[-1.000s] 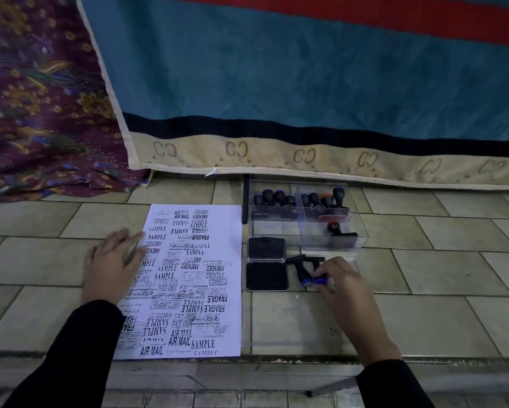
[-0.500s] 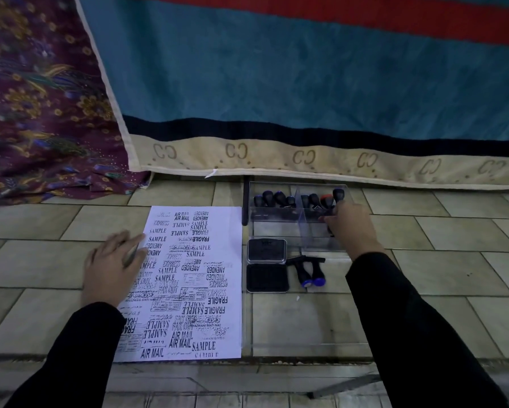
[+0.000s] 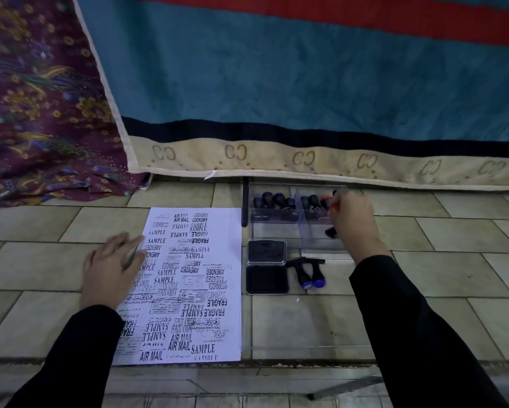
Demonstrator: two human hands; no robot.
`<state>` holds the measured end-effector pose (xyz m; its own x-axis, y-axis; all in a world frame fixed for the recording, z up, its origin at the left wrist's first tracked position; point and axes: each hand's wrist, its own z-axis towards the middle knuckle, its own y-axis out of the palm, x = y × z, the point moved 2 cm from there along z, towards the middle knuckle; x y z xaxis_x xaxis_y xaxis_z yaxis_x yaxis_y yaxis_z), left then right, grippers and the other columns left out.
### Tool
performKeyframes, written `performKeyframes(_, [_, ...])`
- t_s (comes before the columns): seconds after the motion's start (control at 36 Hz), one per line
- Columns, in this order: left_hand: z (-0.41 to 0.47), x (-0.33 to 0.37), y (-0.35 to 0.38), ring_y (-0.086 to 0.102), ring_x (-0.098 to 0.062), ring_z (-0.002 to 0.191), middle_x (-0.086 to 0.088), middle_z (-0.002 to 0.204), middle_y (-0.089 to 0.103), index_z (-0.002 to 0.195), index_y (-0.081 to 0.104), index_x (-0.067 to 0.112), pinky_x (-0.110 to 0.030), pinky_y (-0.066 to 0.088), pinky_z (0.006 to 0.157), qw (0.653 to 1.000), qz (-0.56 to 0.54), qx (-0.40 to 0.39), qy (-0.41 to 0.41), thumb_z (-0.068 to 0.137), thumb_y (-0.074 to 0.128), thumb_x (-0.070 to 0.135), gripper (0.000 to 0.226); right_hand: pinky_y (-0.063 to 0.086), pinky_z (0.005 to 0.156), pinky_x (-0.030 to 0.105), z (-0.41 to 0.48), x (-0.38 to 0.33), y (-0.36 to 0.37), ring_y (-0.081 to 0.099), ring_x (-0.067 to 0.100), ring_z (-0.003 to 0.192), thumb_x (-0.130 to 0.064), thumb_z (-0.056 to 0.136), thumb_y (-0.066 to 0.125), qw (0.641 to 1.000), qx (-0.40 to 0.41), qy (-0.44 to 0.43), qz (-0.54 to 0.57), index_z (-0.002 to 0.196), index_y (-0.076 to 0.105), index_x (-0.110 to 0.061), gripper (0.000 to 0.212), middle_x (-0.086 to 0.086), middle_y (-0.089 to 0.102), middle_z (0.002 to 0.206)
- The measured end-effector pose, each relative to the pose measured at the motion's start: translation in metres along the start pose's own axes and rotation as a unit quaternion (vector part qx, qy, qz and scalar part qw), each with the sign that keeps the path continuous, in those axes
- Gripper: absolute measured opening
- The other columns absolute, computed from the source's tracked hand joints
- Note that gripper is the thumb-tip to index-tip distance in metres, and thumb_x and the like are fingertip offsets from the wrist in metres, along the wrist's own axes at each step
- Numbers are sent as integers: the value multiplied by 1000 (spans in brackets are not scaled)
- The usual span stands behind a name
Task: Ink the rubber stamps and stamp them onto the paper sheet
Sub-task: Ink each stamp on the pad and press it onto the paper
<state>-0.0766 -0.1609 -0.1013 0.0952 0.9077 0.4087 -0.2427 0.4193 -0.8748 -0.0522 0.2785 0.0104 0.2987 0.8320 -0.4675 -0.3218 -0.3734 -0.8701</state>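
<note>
**STAMP SELECTION IN HAND; INKING NOT YET BEGUN**

Nearest: paper [image 3: 188, 290] flat on the tiles, crowded with black impressions, with blank space mostly along the top and right margin. Left hand [image 3: 111, 269] laid flat on its left edge, fingers straight and slightly spread, holding nothing, pinning the sheet.

Just right of the paper: ink pad [image 3: 267, 279] open, lid folded back. Beside it, two blue stamps [image 3: 309, 273] lying on their sides, close together.

Beyond: clear box [image 3: 276, 231], two compartments, stamps upright in a row along the back. Right hand [image 3: 354, 219] reached forward into the right compartment, arm extended, fingers curled on the orange stamp [image 3: 327, 201]. Appears a pinch at the handle; contact partly hidden by the knuckles.

Step judged: fetching the next stamp. Next move judged to call for lifting it clear of its neighbours and the box wall, pressing it face down on the pad, then onto a blank patch.
</note>
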Motion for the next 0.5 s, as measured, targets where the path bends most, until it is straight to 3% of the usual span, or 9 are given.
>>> performKeyframes(0.06, [0, 0, 0, 42, -22, 133, -5, 140, 54, 125, 64, 30, -41, 20, 109, 1000, -2, 0, 0, 82, 37, 57, 57, 57, 71, 35, -7, -8, -9, 65, 30, 84, 1, 86, 61, 999, 33, -12, 28, 104, 60, -6, 20, 15, 58, 104])
performKeyframes(0.14, [0, 1, 0, 42, -23, 133, -5, 139, 54, 125, 64, 29, -41, 20, 109, 1000, -4, 0, -3, 81, 35, 58, 60, 46, 87, 24, -22, -25, -24, 57, 24, 100, -7, 85, 66, 992, 85, -60, 72, 113, 63, -10, 29, 10, 53, 117])
performKeyframes(0.25, [1, 0, 0, 43, -25, 132, -7, 139, 54, 125, 64, 29, -41, 21, 109, 1000, -1, -4, -2, 81, 35, 59, 61, 48, 74, 6, -50, -44, -26, 57, -1, 83, -19, 82, 70, 980, 27, -91, 176, 105, 66, -21, 23, -4, 55, 106])
performKeyframes(0.36, [1, -1, 1, 41, -25, 134, -6, 141, 52, 127, 63, 30, -42, 21, 109, 1000, 10, -12, -6, 81, 32, 61, 63, 56, 76, 18, -78, -53, -7, 63, 0, 84, -24, 80, 71, 968, -62, -117, 213, 101, 65, -27, 22, -9, 64, 100])
performKeyframes(0.5, [0, 1, -1, 41, -25, 133, -7, 141, 52, 127, 63, 29, -41, 20, 110, 1000, 4, -11, -6, 80, 32, 61, 65, 53, 75, 14, -100, -57, 20, 62, 3, 83, -25, 77, 76, 965, -101, -128, 206, 99, 69, -22, 24, -7, 65, 97])
